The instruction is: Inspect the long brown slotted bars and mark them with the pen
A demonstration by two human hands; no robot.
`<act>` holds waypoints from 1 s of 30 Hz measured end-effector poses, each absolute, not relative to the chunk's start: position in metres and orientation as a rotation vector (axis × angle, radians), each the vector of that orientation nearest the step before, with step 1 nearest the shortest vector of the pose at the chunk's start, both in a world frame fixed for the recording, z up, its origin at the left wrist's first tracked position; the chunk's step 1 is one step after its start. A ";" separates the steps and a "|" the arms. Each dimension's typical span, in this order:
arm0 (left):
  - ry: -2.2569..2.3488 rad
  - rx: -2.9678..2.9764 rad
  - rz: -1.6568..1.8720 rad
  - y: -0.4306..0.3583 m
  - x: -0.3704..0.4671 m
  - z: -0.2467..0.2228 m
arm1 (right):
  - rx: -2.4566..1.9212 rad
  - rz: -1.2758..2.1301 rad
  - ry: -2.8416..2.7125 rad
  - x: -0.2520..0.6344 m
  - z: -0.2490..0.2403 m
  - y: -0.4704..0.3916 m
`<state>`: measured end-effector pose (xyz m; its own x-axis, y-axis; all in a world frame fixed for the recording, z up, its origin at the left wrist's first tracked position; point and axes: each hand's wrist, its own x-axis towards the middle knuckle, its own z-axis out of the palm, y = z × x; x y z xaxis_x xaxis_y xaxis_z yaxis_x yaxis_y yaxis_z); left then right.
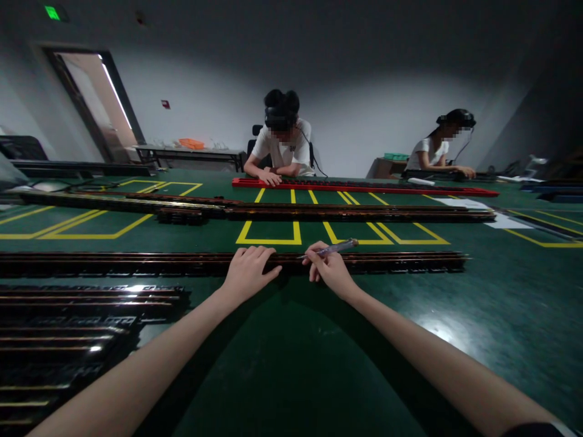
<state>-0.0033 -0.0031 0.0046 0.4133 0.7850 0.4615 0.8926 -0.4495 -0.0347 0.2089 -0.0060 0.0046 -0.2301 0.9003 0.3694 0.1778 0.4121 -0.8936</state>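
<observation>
A long black strip with copper-coloured lines [113, 261] runs across the green table in front of me. My left hand [249, 273] rests on it, fingers laid over its top and thumb stretched out to the right. Just to the right, my right hand [330, 272] is closed around a pen [339, 246] with a clear barrel. The pen's tip points left and down at the strip, close to its upper face; whether it touches cannot be made out.
More dark strips [82, 297] lie stacked at the near left. Another long strip [319, 211] lies beyond mine, across yellow tape outlines on the table [291, 364]. Opposite, one person [285, 145] leans over a red strip [364, 186]; another person [435, 152] sits at the right. White papers [507, 221] lie right.
</observation>
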 end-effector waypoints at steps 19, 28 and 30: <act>-1.497 -2.408 -0.520 -0.004 -0.003 0.006 | -0.955 0.920 -1.658 0.209 0.004 -0.008; -1.494 -2.428 -0.556 -0.004 -0.003 0.007 | -0.971 0.914 -1.646 0.210 0.006 -0.009; -1.489 -2.424 -0.571 -0.005 -0.002 0.007 | -0.970 0.918 -1.644 0.210 0.005 -0.009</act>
<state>-0.0024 -0.0047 0.0073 0.4046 0.7983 0.4461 0.8918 -0.4524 0.0007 0.2096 -0.0088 0.0049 -0.2015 0.9106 0.3608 0.1706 0.3953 -0.9026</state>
